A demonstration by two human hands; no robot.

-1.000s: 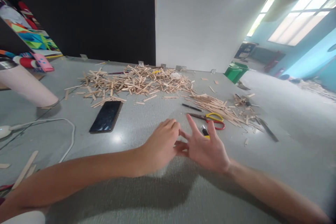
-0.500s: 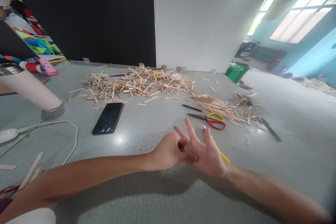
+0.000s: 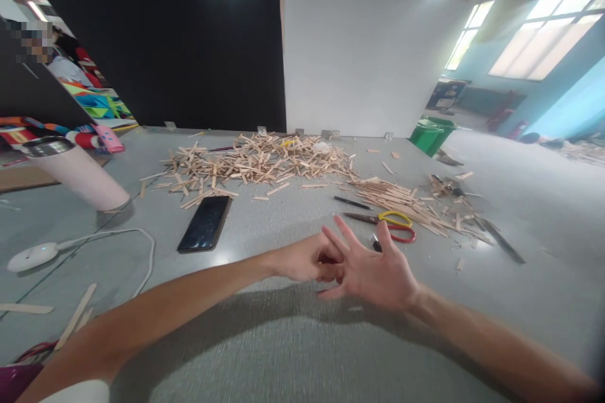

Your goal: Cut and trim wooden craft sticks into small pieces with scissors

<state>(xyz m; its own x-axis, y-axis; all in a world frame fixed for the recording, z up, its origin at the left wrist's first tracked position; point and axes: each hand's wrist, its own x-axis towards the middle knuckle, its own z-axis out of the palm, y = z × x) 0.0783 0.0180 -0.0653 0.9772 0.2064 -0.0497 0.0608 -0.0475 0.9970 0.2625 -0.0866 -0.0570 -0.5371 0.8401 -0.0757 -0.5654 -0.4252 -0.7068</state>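
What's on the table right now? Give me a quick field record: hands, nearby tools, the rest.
left hand: loosely curled, fingertips against the right hand, holds nothing visible
right hand: fingers spread, empty
nearest tools: scissors, black pen
sticks: wooden stick pile at the far side
phone: flat, screen dark
surface: grey table

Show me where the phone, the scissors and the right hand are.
phone (image 3: 205,224), head view, middle of the dark screen
scissors (image 3: 396,219), head view, yellow handle loop
right hand (image 3: 378,274), head view, back of the hand
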